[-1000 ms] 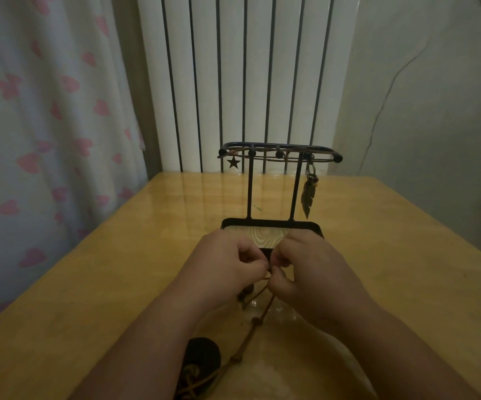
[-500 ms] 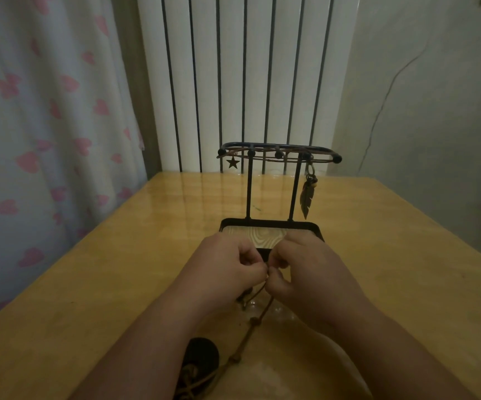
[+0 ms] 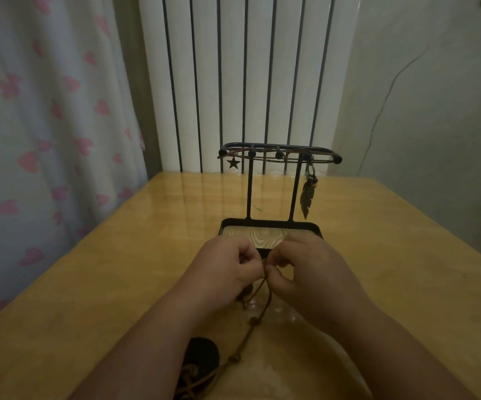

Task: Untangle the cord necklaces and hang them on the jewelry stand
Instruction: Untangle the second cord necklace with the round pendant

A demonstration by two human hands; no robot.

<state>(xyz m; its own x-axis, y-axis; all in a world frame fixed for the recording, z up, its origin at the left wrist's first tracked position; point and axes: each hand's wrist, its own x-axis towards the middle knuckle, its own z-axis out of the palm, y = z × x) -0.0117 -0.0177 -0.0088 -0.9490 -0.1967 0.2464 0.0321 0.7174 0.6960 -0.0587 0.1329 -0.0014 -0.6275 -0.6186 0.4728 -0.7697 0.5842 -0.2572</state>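
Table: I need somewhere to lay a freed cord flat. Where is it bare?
The table is bare left of the stand and left hand, and right of the stand and right hand. Crowded: the middle, where both hands pinch the cord, and the near edge by the dark bundle.

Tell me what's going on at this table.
A person is working on a brown cord necklace just in front of the jewelry stand. The left hand and right hand pinch the cord close together, and its knotted length trails back toward them over the table. A star pendant and a feather pendant already hang from the stand's top bar.
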